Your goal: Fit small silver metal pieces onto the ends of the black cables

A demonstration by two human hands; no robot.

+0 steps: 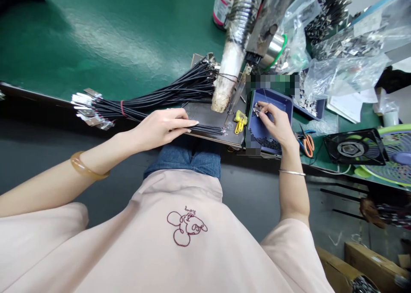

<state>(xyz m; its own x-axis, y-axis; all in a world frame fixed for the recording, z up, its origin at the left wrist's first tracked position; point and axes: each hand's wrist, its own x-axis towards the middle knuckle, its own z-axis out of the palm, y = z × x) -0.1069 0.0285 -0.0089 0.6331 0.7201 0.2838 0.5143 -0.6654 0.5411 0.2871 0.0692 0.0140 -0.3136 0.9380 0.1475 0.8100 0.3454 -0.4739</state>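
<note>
My left hand point(167, 126) is closed around a few black cables point(208, 129) at the front edge of the bench; their stripped ends point right over a dark board point(201, 113). Behind it lies a large bundle of black cables point(160, 91), tied with a red band, with metal connectors point(91, 106) at its left end. Over a blue tray point(287, 102), my right hand point(272, 119) pinches a small metal part point(257, 109). Small black pieces point(265, 142) lie in the tray's near end. Between board and tray sits a yellow clip point(240, 121).
A soldering iron point(239, 85) and a tape-wrapped hose nozzle point(226, 79) jut over the board. Orange-handled pliers point(308, 145), a black fan point(353, 147) and a green basket point(394, 156) stand at the right. Bags of metal parts point(349, 49) lie behind, near a can point(222, 6).
</note>
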